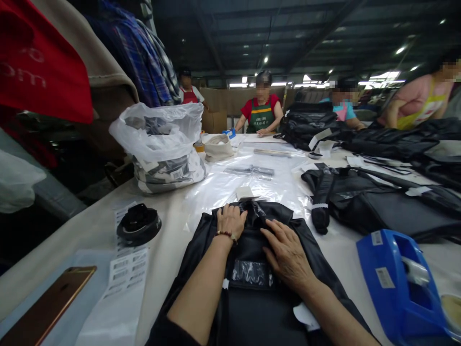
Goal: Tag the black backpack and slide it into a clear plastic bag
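Observation:
A black garment (252, 298) lies on the white table (169, 240) in front of me, with a small clear plastic window on it. My left hand (230, 222), a bead bracelet at the wrist, rests near the collar with its fingers curled down into the fabric. My right hand (286, 254) lies flat on the garment just to the right, fingers stretched out and pressing the cloth. A white tag (245, 193) sits just beyond the collar on clear plastic sheeting (252, 185).
A blue tape dispenser (399, 283) stands at my right. A phone (46, 307), barcode label sheets (126, 274) and a black tape roll (139, 223) lie left. A stuffed plastic bag (162, 144) stands further back. Black garments (378, 202) pile right. Several people work across the table.

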`<action>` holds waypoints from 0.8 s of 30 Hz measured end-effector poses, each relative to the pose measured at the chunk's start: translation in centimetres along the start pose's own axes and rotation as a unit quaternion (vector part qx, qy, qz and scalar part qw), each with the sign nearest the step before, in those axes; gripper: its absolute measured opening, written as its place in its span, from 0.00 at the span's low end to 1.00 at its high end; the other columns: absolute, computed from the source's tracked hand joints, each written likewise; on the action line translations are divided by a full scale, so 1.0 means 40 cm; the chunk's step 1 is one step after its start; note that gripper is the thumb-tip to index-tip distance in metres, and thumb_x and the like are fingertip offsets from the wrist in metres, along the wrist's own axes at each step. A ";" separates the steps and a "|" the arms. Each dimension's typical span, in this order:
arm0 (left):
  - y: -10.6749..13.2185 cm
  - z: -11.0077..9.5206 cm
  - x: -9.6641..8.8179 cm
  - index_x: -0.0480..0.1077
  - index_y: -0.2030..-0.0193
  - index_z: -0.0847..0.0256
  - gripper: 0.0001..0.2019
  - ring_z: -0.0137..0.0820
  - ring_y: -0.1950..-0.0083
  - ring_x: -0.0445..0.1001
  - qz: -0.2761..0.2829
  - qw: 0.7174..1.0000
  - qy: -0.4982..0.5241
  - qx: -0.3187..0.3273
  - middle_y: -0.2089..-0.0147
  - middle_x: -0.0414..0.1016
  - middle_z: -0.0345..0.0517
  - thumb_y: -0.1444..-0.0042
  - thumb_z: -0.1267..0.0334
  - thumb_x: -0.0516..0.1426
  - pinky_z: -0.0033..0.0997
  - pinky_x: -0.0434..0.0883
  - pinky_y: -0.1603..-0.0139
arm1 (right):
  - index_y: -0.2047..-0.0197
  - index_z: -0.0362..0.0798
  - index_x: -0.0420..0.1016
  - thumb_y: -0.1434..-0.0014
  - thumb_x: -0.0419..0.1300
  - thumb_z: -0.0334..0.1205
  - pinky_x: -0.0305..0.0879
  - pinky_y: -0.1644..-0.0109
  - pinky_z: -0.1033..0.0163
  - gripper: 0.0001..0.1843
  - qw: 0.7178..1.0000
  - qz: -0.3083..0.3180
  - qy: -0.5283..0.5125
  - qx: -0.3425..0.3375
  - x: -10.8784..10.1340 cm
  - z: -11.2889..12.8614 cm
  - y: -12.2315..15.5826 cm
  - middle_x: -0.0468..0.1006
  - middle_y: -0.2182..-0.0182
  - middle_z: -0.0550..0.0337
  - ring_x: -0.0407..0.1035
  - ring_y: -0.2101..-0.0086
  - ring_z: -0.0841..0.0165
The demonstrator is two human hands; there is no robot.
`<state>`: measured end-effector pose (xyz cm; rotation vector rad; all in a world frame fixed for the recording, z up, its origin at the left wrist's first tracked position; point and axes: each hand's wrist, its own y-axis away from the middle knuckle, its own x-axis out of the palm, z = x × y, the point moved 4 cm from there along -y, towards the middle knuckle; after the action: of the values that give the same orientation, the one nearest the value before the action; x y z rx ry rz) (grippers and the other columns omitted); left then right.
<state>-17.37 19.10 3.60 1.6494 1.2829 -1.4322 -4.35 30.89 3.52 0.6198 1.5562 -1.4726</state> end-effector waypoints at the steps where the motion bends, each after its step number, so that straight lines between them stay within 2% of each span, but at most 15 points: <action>1: 0.006 0.003 0.019 0.68 0.55 0.67 0.17 0.46 0.39 0.59 -0.016 1.000 -0.001 0.000 0.50 0.71 0.56 0.35 0.57 0.44 0.54 0.56 0.40 | 0.46 0.44 0.68 0.44 0.51 0.33 0.56 0.41 0.47 0.22 1.000 0.011 0.014 0.006 0.009 -0.004 -0.002 0.63 0.41 0.48 0.56 0.41 0.56; 4: 0.013 0.005 0.056 0.65 0.49 0.69 0.17 0.48 0.36 0.53 -0.042 0.999 0.002 0.003 0.45 0.68 0.57 0.36 0.58 0.45 0.57 0.51 0.37 | 0.42 0.44 0.65 0.44 0.51 0.32 0.56 0.40 0.46 0.25 0.997 0.051 0.048 0.031 0.029 -0.019 -0.027 0.58 0.38 0.48 0.53 0.40 0.55; 7: 0.007 0.008 0.074 0.60 0.42 0.71 0.20 0.48 0.34 0.51 -0.051 0.999 0.011 0.007 0.40 0.64 0.58 0.36 0.60 0.46 0.59 0.49 0.36 | 0.43 0.45 0.66 0.44 0.52 0.33 0.55 0.40 0.46 0.24 0.994 0.092 0.051 0.039 0.041 -0.029 -0.073 0.59 0.38 0.48 0.55 0.40 0.55; 10: -0.004 0.018 0.082 0.60 0.41 0.71 0.21 0.47 0.35 0.53 -0.059 0.998 0.022 0.007 0.40 0.64 0.57 0.36 0.61 0.44 0.60 0.50 0.36 | 0.42 0.45 0.65 0.41 0.52 0.38 0.54 0.38 0.45 0.23 0.991 0.119 0.033 0.046 0.070 -0.030 -0.106 0.60 0.39 0.48 0.55 0.40 0.55; 15: -0.016 0.030 0.089 0.64 0.44 0.67 0.19 0.45 0.36 0.57 -0.084 0.996 0.035 0.009 0.42 0.66 0.54 0.35 0.62 0.42 0.61 0.51 0.36 | 0.37 0.38 0.56 0.39 0.51 0.47 0.53 0.38 0.42 0.31 0.987 0.153 0.019 0.053 0.159 -0.027 -0.086 0.57 0.38 0.46 0.51 0.38 0.53; 20: -0.015 0.015 0.092 0.64 0.45 0.73 0.20 0.51 0.37 0.57 -0.118 0.992 0.025 0.031 0.43 0.67 0.61 0.37 0.62 0.44 0.67 0.49 0.38 | 0.37 0.41 0.57 0.39 0.51 0.47 0.52 0.37 0.41 0.30 0.990 0.132 0.014 0.050 0.181 -0.036 -0.067 0.55 0.37 0.47 0.49 0.38 0.54; 22: -0.010 0.004 0.094 0.65 0.45 0.74 0.19 0.50 0.39 0.60 -0.130 0.990 0.020 0.060 0.45 0.68 0.62 0.37 0.65 0.43 0.64 0.51 0.37 | 0.37 0.42 0.57 0.40 0.51 0.45 0.53 0.38 0.41 0.30 0.990 0.134 0.009 0.049 0.179 -0.038 -0.068 0.56 0.38 0.48 0.50 0.38 0.54; 24: -0.004 -0.010 0.098 0.66 0.46 0.70 0.18 0.44 0.41 0.63 -0.130 0.985 0.020 0.112 0.46 0.70 0.57 0.38 0.69 0.43 0.54 0.58 0.38 | 0.38 0.43 0.59 0.41 0.52 0.41 0.54 0.38 0.41 0.28 0.990 0.133 -0.002 0.053 0.179 -0.039 -0.068 0.57 0.38 0.49 0.51 0.38 0.54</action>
<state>-17.57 20.62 -0.03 1.7081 1.4479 -1.7617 -10.53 30.45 -1.24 0.8499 1.3402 -1.3574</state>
